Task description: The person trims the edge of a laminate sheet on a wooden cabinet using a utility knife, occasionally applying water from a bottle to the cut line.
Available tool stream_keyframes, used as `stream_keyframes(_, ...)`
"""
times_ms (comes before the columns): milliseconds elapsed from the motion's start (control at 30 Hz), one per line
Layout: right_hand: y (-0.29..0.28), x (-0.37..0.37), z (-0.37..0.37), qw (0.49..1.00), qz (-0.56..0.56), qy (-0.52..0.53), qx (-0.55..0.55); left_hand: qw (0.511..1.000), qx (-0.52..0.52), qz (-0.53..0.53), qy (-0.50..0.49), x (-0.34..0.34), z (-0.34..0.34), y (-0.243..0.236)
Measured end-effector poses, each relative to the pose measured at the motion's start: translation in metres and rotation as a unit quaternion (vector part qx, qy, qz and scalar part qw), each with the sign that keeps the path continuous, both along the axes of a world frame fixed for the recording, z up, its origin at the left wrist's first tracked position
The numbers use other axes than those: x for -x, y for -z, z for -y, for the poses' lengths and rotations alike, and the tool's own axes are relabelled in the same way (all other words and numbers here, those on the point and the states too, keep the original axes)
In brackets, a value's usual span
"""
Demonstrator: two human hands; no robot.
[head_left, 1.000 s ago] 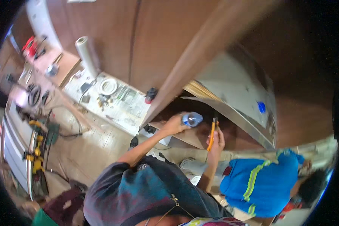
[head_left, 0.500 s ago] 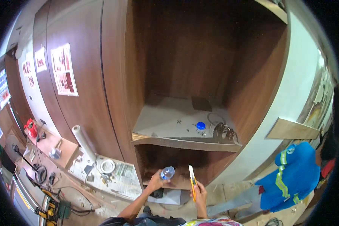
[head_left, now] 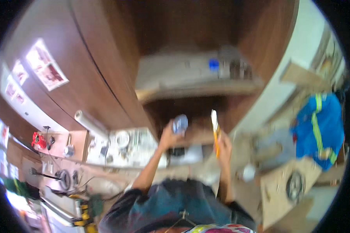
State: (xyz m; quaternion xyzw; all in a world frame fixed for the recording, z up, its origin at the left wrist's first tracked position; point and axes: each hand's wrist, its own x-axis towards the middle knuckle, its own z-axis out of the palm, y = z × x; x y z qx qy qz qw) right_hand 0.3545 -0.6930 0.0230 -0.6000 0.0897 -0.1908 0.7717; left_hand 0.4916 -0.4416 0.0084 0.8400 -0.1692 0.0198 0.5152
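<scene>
My left hand [head_left: 168, 136] is wrapped round a clear plastic bottle [head_left: 180, 125] with blue on it. To its right, my right hand [head_left: 224, 145] grips an orange utility knife [head_left: 217, 143], its pale blade pointing away from me. Both hands are in front of the dark lower compartment of a brown wooden cabinet [head_left: 120, 70]. Above them, a grey shelf [head_left: 163, 73] holds a small blue round object [head_left: 214, 65] and blurred dark items. The picture is smeared by motion.
A person in a blue high-visibility shirt [head_left: 311, 128] is bent over at right, beside a board [head_left: 274, 182]. At left stand a white roll [head_left: 90, 123], a cluttered white surface [head_left: 144, 147], a red object [head_left: 39, 140] and a yellow-and-green machine [head_left: 85, 215] with cables.
Compared with half a second ago, the view has tilted down, so cabinet and hands sit higher in the picture. Both hands still hold the same bottle and knife.
</scene>
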Motion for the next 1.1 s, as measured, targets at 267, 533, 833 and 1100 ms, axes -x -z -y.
stream_keyframes(267, -0.008, 0.043, -0.016, 0.986, -0.024, 0.157, -0.04, 0.987, 0.108, -0.054, 0.108, -0.023, -0.011, 0.009)
stream_keyframes(533, 0.01, 0.075, -0.047, 0.974, -0.096, 0.195, -0.056, 0.988, 0.037, 0.04, 0.147, -0.031, -0.011, 0.015)
stream_keyframes(833, -0.04, 0.065, -0.028, 0.987, -0.101, 0.091, 0.08, 0.987, 0.037, 0.076, 0.134, -0.031, 0.008, -0.014)
stream_keyframes(1100, -0.044, 0.042, 0.024, 0.991, -0.075, -0.038, 0.108, 0.989, 0.028, 0.122, 0.081, -0.017, 0.034, -0.029)
